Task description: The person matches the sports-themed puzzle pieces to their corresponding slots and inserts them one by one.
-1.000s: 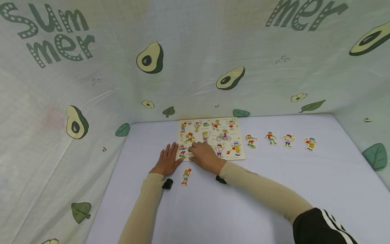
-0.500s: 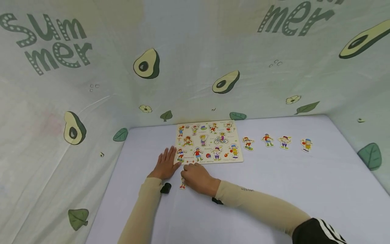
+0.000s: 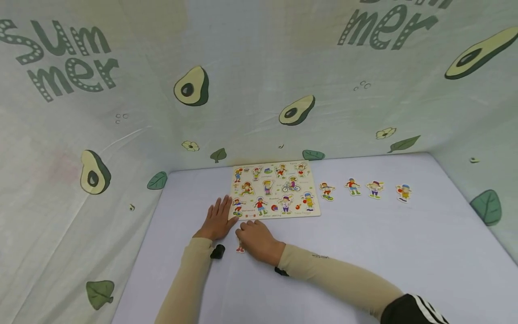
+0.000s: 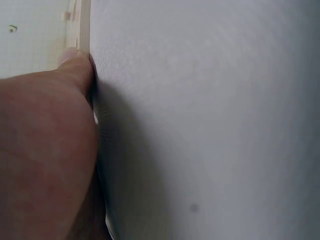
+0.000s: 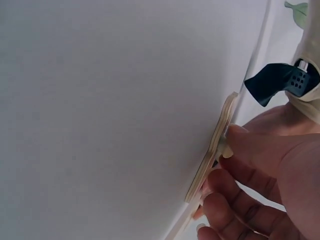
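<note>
A wooden puzzle board [image 3: 297, 198] with printed sports figures lies near the back of the table. Flat on the table beside its lower left corner is my left hand [image 3: 216, 223]; the fingers are straight and the thumb [image 4: 75, 65] touches the board's edge. In front of the board, my right hand [image 3: 257, 240] covers most of a puzzle piece [image 3: 240, 249], whose red-shoed feet show. The right wrist view shows this piece edge-on [image 5: 212, 147], with thumb and fingers [image 5: 240, 137] pinching a small pale knob on its face.
Several loose puzzle pieces lie in a row right of the board: a skateboarder [image 3: 327, 191], a roller skater [image 3: 353, 186], a purple-capped figure [image 3: 375, 189] and a blue-capped figure [image 3: 404, 192]. A printed cloth wall [image 3: 243, 67] stands behind the table.
My right hand has moved from the board toward me, down onto the piece in front of it, and now pinches that piece. The left hand stays beside the board.
</note>
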